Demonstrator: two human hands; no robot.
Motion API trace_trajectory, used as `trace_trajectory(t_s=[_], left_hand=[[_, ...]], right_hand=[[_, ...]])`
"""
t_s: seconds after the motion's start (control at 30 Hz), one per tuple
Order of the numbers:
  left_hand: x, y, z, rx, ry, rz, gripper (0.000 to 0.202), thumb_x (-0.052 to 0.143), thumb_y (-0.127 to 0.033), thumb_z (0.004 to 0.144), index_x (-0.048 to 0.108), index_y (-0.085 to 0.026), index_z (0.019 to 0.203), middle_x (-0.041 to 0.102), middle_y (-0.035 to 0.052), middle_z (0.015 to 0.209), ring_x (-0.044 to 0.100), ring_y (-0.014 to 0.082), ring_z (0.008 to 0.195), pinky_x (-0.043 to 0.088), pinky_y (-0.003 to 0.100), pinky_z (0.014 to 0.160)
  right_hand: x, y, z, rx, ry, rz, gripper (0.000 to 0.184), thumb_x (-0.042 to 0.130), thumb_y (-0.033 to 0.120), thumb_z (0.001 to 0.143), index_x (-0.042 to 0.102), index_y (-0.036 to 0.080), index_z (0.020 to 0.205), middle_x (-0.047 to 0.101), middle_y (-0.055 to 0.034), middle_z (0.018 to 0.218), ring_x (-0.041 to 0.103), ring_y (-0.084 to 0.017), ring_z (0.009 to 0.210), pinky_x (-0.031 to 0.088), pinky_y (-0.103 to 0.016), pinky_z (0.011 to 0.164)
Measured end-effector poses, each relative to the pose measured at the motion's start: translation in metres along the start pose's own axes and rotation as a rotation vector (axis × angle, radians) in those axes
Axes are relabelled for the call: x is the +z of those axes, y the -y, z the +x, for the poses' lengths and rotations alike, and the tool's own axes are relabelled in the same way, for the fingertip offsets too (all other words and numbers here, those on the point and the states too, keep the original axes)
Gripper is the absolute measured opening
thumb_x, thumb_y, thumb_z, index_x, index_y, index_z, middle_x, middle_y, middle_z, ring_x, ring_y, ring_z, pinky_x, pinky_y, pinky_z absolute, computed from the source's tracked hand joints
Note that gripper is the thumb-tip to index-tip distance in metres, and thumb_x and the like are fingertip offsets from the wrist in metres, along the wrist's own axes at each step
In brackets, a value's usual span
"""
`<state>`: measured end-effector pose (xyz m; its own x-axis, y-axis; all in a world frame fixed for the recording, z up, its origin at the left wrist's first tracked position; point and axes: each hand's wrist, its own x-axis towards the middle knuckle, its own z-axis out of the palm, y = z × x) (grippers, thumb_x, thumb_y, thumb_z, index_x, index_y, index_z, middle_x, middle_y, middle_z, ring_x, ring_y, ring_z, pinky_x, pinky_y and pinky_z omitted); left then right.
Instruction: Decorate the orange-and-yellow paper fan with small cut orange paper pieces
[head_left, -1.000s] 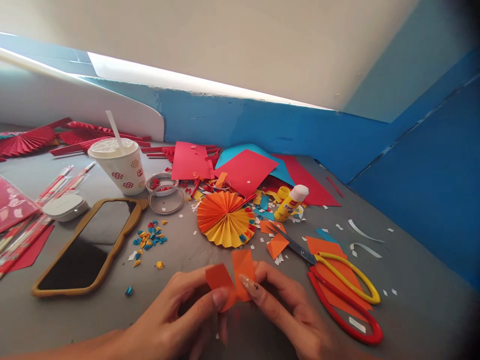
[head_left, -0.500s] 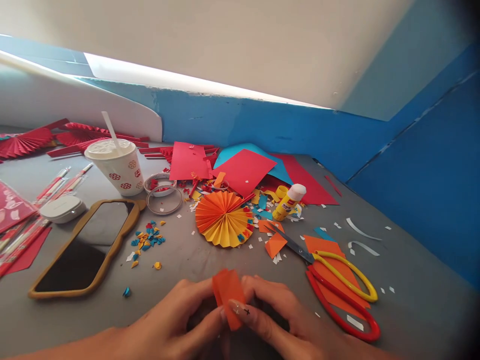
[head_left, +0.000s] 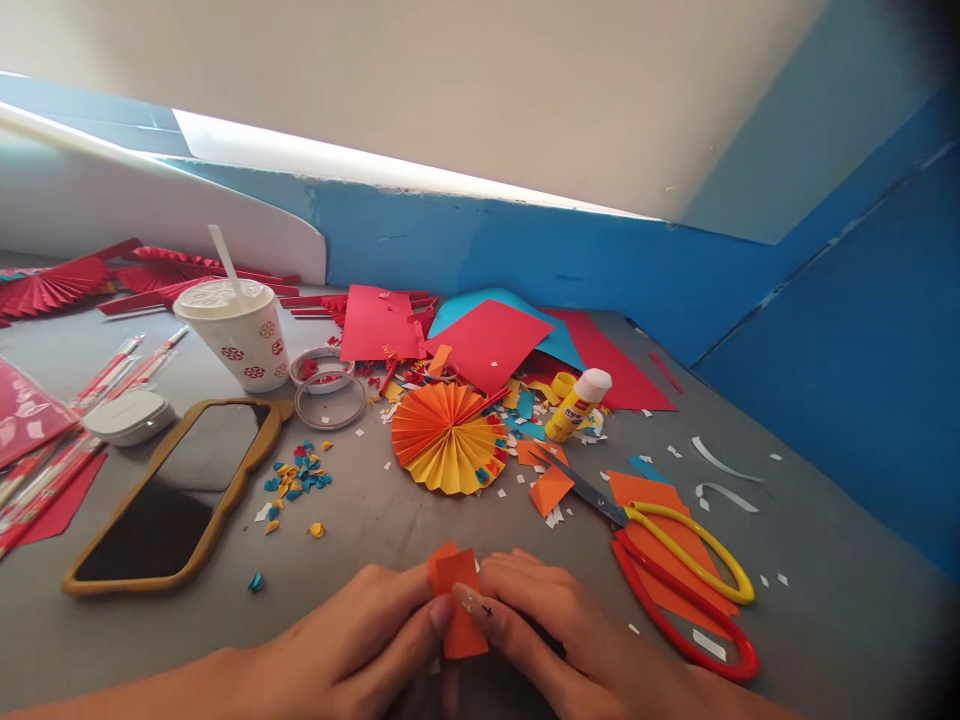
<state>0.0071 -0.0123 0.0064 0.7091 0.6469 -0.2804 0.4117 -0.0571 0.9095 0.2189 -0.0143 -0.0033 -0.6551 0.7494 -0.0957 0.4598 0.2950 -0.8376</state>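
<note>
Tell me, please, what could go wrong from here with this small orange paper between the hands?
The orange paper is pinched between the left hand and right hand, so it may crease or tear. The scissors lie close to the right hand, which could knock them.

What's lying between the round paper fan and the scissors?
The head view shows an orange paper scrap and a second orange scrap between the paper fan and the scissors, with tiny white paper bits close by.
</note>
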Motion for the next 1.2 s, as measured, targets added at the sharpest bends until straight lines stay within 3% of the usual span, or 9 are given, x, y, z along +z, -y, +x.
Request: trace_trajectory(t_s=[0.17,0.37,0.6,0.77,1.2], left_hand=[[-0.0003,0.0007,0.0007,0.045,0.033,0.066,0.051,0.019,-0.055,0.098,0.057,-0.021,0.095,0.062,-0.0006,0.076,0.047,0.0105,0.060,0.039,0.017,0.060],[-0.0030,0.0005,-0.0001,0.020,0.072,0.228,0.053,0.017,-0.051,0.099,0.061,-0.020,0.096,0.040,-0.0054,0.065,0.032,0.0104,0.055,0.033,0.017,0.054],[-0.0024,-0.0011,-0.0003,0.000,0.039,0.164,0.048,0.026,-0.052,0.098,0.062,-0.021,0.094,0.052,-0.0029,0.069,0.043,0.0110,0.060,0.037,0.017,0.058],[-0.0010,-0.0020,0.0019,0.050,0.044,0.101,0.048,0.025,-0.053,0.098,0.061,-0.022,0.094,0.050,-0.0036,0.065,0.037,0.0108,0.054,0.034,0.019,0.054],[-0.0027,-0.0036,0.0019,0.020,0.044,0.093,0.044,0.028,-0.052,0.098,0.058,-0.021,0.100,0.044,-0.0051,0.064,0.034,0.0101,0.053,0.033,0.018,0.052]], right_hand=[[-0.0037,0.0028,0.0006,0.026,-0.026,0.141,0.029,0.038,0.037,0.101,0.055,0.019,0.087,0.057,-0.0008,0.085,0.054,-0.014,0.080,0.042,-0.025,0.076],[-0.0006,0.0062,0.0014,0.175,-0.030,0.379,0.033,0.045,0.050,0.096,0.052,0.020,0.085,0.049,0.0034,0.074,0.045,-0.013,0.070,0.037,-0.025,0.063],[0.0003,0.0039,0.0019,0.158,-0.084,0.352,0.035,0.046,0.050,0.096,0.053,0.019,0.082,0.050,0.0023,0.074,0.045,-0.013,0.070,0.036,-0.026,0.064],[0.0009,0.0025,0.0019,0.153,-0.088,0.368,0.035,0.044,0.050,0.096,0.052,0.019,0.084,0.049,0.0022,0.074,0.044,-0.013,0.069,0.036,-0.026,0.062],[-0.0023,0.0037,0.0007,0.150,-0.082,0.307,0.033,0.043,0.047,0.098,0.053,0.019,0.083,0.048,0.0023,0.073,0.044,-0.013,0.068,0.036,-0.026,0.061]])
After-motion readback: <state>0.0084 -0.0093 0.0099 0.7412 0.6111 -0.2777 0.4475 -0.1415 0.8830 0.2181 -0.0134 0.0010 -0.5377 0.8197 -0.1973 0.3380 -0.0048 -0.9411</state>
